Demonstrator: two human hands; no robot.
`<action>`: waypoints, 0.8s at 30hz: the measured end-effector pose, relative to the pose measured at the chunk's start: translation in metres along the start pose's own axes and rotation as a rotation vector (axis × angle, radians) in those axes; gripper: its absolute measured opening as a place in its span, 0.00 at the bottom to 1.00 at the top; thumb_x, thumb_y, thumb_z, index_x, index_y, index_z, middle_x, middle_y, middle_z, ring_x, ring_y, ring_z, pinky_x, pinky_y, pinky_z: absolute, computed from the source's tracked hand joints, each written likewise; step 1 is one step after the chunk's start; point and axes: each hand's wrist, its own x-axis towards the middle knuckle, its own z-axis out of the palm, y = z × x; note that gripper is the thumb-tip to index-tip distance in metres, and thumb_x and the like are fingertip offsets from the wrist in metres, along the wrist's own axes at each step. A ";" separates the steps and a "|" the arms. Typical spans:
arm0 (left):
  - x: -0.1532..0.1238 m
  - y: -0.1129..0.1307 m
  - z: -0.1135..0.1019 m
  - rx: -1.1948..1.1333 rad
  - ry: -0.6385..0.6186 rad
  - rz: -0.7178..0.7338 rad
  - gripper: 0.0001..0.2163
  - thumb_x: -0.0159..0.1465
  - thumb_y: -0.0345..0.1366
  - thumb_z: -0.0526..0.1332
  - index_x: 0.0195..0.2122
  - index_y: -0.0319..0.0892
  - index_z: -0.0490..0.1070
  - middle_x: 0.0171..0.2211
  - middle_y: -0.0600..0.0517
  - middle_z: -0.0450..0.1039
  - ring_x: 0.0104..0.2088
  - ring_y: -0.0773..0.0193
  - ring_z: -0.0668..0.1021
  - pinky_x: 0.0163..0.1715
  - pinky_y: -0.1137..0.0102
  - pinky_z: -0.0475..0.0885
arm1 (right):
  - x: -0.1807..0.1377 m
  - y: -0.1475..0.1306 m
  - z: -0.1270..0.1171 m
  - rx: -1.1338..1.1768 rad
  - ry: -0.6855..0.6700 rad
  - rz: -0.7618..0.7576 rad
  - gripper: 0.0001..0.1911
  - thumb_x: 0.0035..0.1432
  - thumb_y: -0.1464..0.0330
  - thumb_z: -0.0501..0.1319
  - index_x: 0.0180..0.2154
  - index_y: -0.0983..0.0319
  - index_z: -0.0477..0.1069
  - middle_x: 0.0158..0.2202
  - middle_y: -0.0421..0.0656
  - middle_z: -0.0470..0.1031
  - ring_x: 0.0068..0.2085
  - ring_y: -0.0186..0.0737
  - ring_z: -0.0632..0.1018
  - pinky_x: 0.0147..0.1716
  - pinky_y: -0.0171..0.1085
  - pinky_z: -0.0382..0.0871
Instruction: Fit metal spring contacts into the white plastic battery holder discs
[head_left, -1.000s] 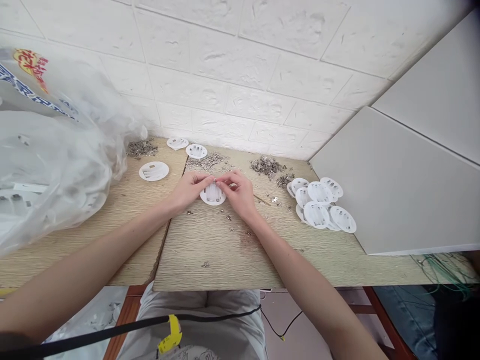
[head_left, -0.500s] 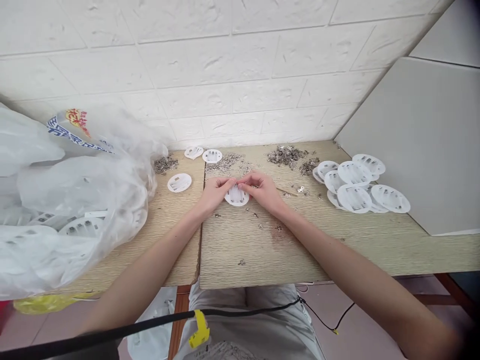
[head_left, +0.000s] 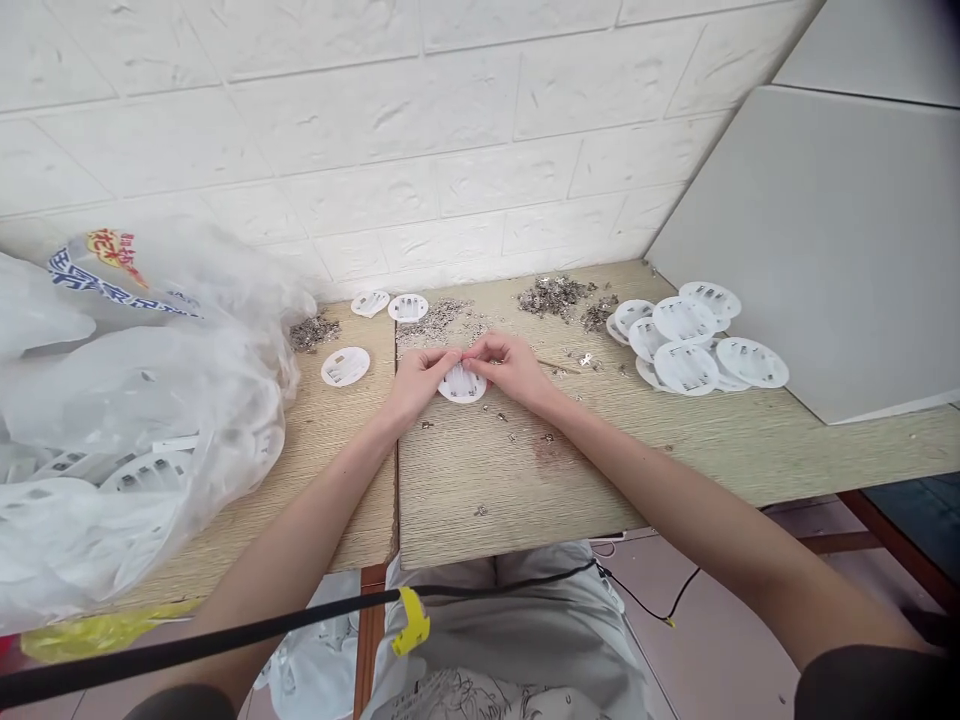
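Note:
A white round battery holder (head_left: 463, 386), slotted and with small metal contacts, is between my hands just above the table. My left hand (head_left: 421, 383) grips its upper left edge with thumb and fingers closed. At the upper right edge, the fingers of my right hand (head_left: 510, 368) are pinched together against the holder. The fingertips cover its top, so any small part there is hidden. Several loose metal contacts (head_left: 502, 417) lie on the wood close in front. Beyond my hands is a scattered pile of small silvery pieces (head_left: 439, 322).
A stack of white holders (head_left: 686, 368) stands to the right. Another holder (head_left: 346, 367) lies left, near a bulky plastic bag (head_left: 217, 350) full of holders. A dark heap of metal contacts (head_left: 553, 296) sits by the wall. A black cable (head_left: 315, 612) crosses low in front.
The view has shifted and tilted slightly, so the table's things appear further left. Both hands stay at the same holder, with only slight finger movement.

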 end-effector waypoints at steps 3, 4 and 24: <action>0.001 -0.001 -0.002 -0.004 -0.018 -0.020 0.17 0.53 0.50 0.69 0.33 0.41 0.80 0.33 0.49 0.80 0.32 0.62 0.76 0.34 0.68 0.69 | 0.001 -0.001 0.000 0.128 -0.036 0.062 0.09 0.48 0.63 0.68 0.28 0.62 0.74 0.27 0.39 0.75 0.26 0.34 0.72 0.25 0.34 0.67; 0.001 -0.002 -0.003 -0.003 -0.018 -0.025 0.17 0.53 0.50 0.69 0.34 0.40 0.80 0.33 0.49 0.80 0.32 0.62 0.76 0.34 0.68 0.69 | 0.001 -0.002 0.000 0.154 -0.040 0.077 0.10 0.47 0.62 0.68 0.28 0.62 0.74 0.26 0.39 0.75 0.26 0.33 0.72 0.24 0.34 0.67; -0.002 0.005 -0.001 0.062 -0.026 -0.032 0.16 0.53 0.50 0.69 0.30 0.40 0.81 0.30 0.49 0.80 0.29 0.63 0.75 0.31 0.68 0.69 | 0.003 -0.003 -0.004 0.237 -0.078 0.197 0.07 0.46 0.68 0.71 0.28 0.62 0.75 0.23 0.39 0.76 0.24 0.34 0.75 0.23 0.34 0.70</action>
